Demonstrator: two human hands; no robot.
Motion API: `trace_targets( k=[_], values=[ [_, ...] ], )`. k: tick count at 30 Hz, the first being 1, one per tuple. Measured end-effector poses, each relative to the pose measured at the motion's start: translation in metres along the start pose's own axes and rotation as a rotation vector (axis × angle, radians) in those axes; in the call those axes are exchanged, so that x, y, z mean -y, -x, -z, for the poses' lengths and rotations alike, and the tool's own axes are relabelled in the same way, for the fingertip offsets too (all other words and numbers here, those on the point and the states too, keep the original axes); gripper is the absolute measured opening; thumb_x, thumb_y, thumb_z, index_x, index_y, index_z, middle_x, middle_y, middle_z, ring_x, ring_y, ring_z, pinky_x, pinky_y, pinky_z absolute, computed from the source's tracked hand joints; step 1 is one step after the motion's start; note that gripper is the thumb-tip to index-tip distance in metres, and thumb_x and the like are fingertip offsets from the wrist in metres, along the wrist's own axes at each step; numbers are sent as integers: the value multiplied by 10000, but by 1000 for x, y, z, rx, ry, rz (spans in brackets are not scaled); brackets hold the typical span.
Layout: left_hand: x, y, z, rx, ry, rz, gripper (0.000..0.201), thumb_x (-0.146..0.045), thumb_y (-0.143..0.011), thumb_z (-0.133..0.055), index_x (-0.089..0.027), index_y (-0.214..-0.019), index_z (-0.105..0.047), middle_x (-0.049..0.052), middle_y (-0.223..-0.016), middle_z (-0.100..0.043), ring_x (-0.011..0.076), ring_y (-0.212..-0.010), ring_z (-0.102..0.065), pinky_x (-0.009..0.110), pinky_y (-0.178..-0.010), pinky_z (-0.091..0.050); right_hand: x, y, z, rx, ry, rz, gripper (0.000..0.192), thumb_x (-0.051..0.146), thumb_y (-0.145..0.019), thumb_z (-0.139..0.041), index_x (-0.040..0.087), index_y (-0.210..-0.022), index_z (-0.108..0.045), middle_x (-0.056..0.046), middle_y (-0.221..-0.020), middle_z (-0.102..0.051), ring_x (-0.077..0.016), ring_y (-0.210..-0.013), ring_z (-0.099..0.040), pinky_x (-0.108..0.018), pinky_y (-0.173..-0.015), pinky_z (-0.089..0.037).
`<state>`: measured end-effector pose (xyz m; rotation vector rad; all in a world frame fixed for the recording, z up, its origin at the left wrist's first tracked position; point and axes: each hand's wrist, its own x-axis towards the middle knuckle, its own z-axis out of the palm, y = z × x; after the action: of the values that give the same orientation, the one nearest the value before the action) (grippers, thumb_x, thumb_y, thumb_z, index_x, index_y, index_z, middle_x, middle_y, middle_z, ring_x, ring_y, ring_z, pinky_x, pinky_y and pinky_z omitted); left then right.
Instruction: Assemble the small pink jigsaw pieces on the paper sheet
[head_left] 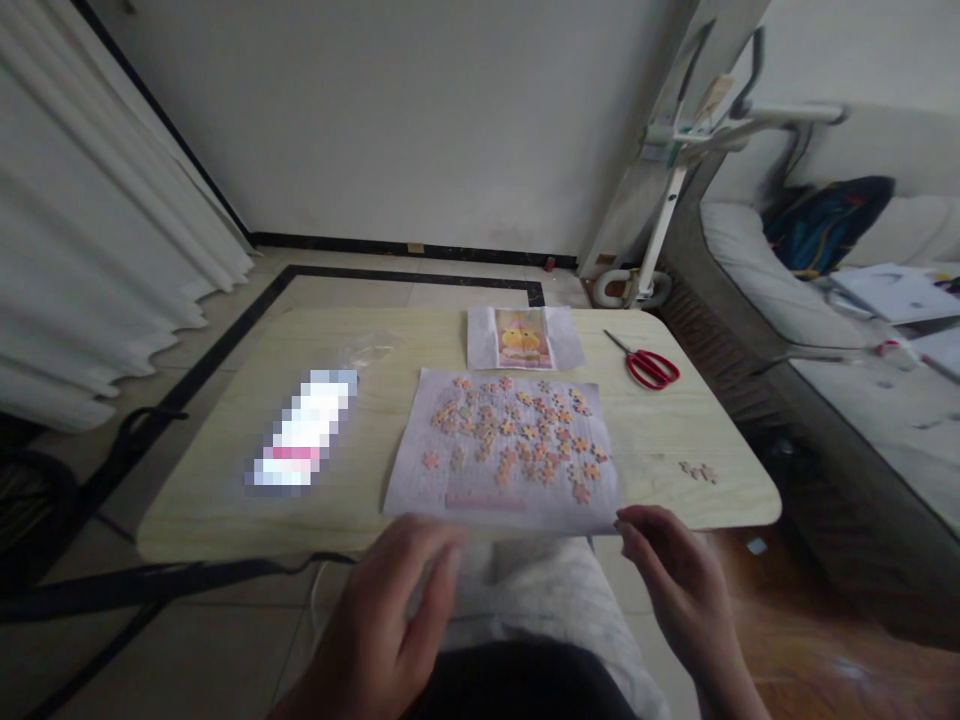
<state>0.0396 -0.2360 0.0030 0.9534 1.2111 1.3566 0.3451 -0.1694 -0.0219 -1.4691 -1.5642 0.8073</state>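
Many small puzzle pieces [517,430] lie scattered on a sheet of paper [420,480] at the near edge of the table [225,500]. Beyond the sheet lies a picture card [523,338]; red scissors [651,366] lie to the right, a few loose pieces [698,471] near the right edge. Left hand [390,610] hovers below the sheet's near edge, fingers loosely spread, holding nothing. Right hand [679,585], fingers slightly curled and apart, touches the sheet's near right corner.
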Motion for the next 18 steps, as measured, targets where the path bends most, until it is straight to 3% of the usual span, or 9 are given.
trace_targets(
  k=[4,8,13,18],
  values=[
    [11,-57,-9,-109,-801,-366,300,-236,-875,-586,-195,-1166,-649,101,-1121,-651,277,-1105,-556,424,-998,-407,-4,-2,4,-20,34,25,172,350,-879,-611,214,-980,-645,-38,-846,-670,-173,-720,-631,-287,-634,-526],
    [17,-83,2,-149,-1317,-497,304,-311,-930,-472,-155,-1090,-677,132,-1042,-658,312,-961,-569,476,-863,-451,-11,-11,27,-95,167,48,173,353,-884,-599,210,-971,-641,-31,-810,-654,-175,-722,-618,-290,-655,-503],
    [24,-94,20,-102,-1502,-581,385,-386,-936,-429,-154,-1037,-719,143,-949,-642,327,-852,-546,463,-754,-459,-29,-32,78,-304,357,-23,247,397,-861,-581,175,-944,-652,-31,-722,-638,-156,-580,-571,-270,-540,-456],
    [31,-102,28,-54,-1443,-582,389,-409,-929,-418,-188,-964,-736,122,-870,-630,312,-790,-535,449,-719,-453,-45,-47,105,-325,457,-46,284,408,-831,-584,161,-938,-672,-53,-762,-661,-144,-535,-544,-274,-525,-445]
  ],
)
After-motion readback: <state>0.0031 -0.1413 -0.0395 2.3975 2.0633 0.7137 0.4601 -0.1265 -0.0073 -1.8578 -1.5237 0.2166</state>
